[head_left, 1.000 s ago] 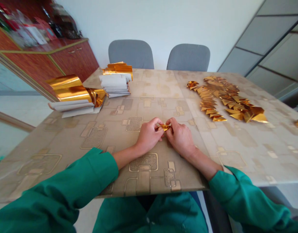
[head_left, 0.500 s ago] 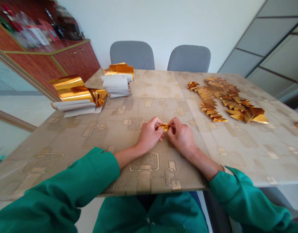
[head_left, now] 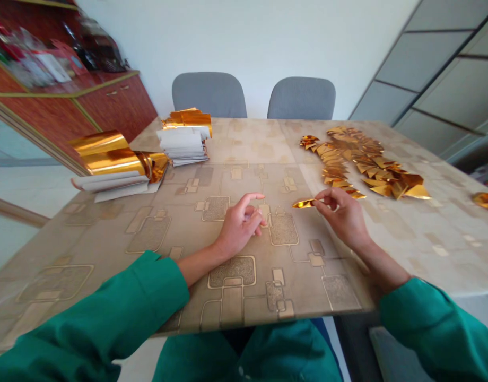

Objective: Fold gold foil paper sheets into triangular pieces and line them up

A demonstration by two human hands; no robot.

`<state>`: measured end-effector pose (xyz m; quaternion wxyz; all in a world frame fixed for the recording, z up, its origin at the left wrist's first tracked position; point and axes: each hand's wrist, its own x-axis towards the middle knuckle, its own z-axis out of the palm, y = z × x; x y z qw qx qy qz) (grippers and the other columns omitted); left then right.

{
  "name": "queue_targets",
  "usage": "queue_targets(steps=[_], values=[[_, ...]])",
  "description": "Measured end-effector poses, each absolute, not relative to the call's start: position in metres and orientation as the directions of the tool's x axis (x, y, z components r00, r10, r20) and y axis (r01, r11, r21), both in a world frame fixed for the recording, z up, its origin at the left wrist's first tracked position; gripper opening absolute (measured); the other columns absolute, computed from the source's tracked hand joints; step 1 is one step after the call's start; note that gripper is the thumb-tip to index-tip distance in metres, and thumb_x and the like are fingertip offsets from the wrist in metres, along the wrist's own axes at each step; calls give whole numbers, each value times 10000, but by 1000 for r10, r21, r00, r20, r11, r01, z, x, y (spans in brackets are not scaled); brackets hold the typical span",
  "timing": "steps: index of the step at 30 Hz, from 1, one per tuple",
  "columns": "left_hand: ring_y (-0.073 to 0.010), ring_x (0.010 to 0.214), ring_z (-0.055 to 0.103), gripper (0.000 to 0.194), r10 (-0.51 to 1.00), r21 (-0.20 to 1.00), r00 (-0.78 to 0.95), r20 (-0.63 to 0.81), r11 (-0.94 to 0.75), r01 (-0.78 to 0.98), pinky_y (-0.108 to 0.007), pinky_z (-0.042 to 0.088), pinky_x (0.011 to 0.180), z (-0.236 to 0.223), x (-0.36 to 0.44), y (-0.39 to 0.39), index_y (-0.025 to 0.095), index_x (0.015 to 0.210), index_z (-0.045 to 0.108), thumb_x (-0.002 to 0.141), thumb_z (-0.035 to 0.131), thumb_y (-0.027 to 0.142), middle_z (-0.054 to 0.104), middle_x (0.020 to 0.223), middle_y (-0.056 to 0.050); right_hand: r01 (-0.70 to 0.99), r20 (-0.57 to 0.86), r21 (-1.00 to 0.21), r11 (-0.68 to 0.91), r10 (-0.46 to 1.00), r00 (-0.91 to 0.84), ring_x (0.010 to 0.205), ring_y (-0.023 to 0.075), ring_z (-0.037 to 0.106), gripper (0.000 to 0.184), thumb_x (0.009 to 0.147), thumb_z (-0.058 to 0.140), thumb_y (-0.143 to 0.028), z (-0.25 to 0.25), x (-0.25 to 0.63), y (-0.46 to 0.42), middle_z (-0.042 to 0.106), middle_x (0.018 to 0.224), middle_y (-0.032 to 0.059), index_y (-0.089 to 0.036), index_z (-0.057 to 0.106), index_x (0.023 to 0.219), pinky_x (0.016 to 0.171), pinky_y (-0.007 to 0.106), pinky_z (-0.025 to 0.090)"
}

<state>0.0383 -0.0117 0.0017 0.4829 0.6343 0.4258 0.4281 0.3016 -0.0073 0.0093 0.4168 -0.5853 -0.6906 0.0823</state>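
Note:
My right hand [head_left: 343,215] pinches a small folded gold foil piece [head_left: 303,203] by one end and holds it just above the table, right of centre. My left hand [head_left: 241,227] rests on the table to its left, empty, with the fingers loosely curled and the forefinger raised. Both arms wear green sleeves. A heap of several folded gold pieces [head_left: 361,162] lies beyond my right hand.
The patterned table [head_left: 148,233] carries curled gold foil sheets on white paper [head_left: 111,162] at the far left and a stack of white-backed sheets [head_left: 183,139] beside it. Another gold piece [head_left: 486,200] lies at the right edge. Two grey chairs [head_left: 209,94] stand behind; a wooden cabinet [head_left: 69,101] at left.
My hands, both pinching the gold piece together before, have parted. The right hand carried the piece to the right toward the heap; the left hand let go and stayed on the table.

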Motion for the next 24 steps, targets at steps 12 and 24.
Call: queue_targets(steps=[12, 24], values=[[-69, 482, 597, 266, 943, 987, 323, 80, -120, 106, -144, 458, 454, -5, 38, -7, 178, 1135, 576, 891, 502, 250, 657, 699, 13, 812, 383, -584, 20, 888, 254, 614, 155, 504, 152, 772, 687, -361, 1, 437, -16, 620, 710, 53, -246, 603, 718, 629, 331, 409], [-70, 496, 607, 221, 924, 978, 369, 97, -157, 135, -147, 463, 461, -8, 36, -7, 164, 1052, 634, 911, 490, 254, 656, 700, -1, 870, 362, -489, -61, 893, 266, 618, 145, 526, 126, 760, 709, -162, 5, 436, -9, 616, 697, 39, -222, 599, 749, 644, 318, 393]])
